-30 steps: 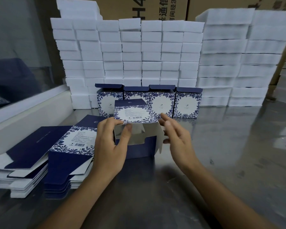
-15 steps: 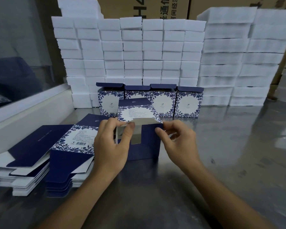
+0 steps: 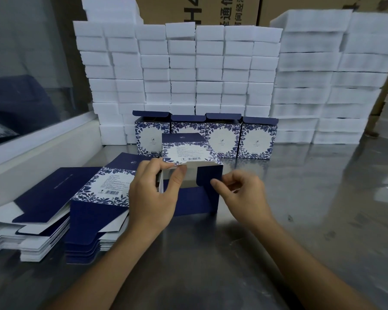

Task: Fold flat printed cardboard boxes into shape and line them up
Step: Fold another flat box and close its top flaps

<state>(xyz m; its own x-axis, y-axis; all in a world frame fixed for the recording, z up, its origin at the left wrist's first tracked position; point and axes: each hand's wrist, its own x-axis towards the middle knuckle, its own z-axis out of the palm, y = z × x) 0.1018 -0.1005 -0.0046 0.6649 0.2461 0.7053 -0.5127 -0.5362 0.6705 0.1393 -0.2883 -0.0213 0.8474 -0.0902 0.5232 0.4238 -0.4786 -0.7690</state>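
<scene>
A half-formed navy and white floral-printed cardboard box (image 3: pixel 189 175) lies on its side on the grey metal tabletop (image 3: pixel 300 209), its open end toward the person. The left hand (image 3: pixel 154 195) pinches the box's left flap between thumb and fingers; the right hand (image 3: pixel 241 193) has its curled fingers pinching the navy flap at the box's right edge. Just behind stands a row of four folded floral boxes (image 3: pixel 224 139), touching side by side, backed by a wall of stacked white foam blocks (image 3: pixel 188 70). Two stacks of flat navy box blanks (image 3: pixel 81 209) crowd the left edge, beside the left wrist. Bare tabletop stretches to the right.
</scene>
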